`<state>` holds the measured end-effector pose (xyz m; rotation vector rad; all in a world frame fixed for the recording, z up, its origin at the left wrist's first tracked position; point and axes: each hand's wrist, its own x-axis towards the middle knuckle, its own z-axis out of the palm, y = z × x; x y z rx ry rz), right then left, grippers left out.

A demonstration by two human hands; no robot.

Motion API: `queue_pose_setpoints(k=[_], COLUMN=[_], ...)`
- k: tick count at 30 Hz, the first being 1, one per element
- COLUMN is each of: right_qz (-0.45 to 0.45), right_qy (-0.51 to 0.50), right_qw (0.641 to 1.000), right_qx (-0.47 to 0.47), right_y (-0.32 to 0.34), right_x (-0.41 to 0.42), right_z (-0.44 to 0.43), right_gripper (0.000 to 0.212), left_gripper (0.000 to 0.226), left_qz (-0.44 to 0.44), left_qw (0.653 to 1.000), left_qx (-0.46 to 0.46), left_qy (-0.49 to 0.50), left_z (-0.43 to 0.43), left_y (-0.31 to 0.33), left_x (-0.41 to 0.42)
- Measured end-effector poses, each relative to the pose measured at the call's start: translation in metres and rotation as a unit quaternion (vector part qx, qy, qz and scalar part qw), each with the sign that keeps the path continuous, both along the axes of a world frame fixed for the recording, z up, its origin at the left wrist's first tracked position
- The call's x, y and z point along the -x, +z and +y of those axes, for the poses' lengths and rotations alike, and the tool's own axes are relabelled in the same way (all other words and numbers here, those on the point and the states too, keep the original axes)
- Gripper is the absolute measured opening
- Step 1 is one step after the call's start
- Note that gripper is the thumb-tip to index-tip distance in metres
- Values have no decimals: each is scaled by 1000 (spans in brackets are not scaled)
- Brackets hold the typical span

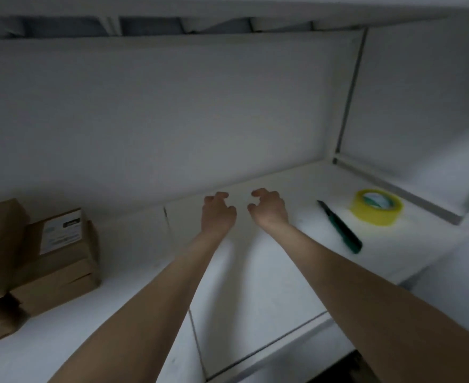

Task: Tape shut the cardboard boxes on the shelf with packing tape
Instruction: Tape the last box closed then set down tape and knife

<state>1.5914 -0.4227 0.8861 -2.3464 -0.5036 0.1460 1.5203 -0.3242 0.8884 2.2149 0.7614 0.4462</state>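
Head view: a white shelf (255, 299) carries stacked cardboard boxes (53, 272) at its far left, one bearing a white label (62, 229). A person's left hand (218, 214) and right hand (269, 211) hover side by side over the shelf's middle, fingers loosely curled, holding nothing. To their right lie a yellow roll of packing tape (377, 207) and, nearer the hands, a green utility knife (339, 226).

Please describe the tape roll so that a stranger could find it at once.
Start at the white shelf, near its right end. Past the right hand lies a green knife, and just right of it the tape roll lies flat. It alone is round and translucent yellow.
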Motion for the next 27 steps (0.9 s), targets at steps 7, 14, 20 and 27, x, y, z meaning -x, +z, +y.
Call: queue_pose_setpoints(k=[7,14,20,27], right_qz=[-69,59,91,291], right_qy=[-63,14,4,10], right_qw=[993,982,983,939], right_qx=[76,178,157,-182], right_y=[-11,-43,-64,-59], right_x=[-89,-150,-153,-166], right_z=[-135,-208,-197,-198], right_gripper=[40,43,34,21], left_gripper=[45,23,58,20], left_qz=[26,112,90,44], left_qw=[998,986,951,944], left_qx=[-8,98,294,316], left_qy=[-60,-71,-34,-78], left_z=[-116,-197,-211,-201], left_y=[-10,-40,-62,-55], left_x=[-99,-154,-159,-160])
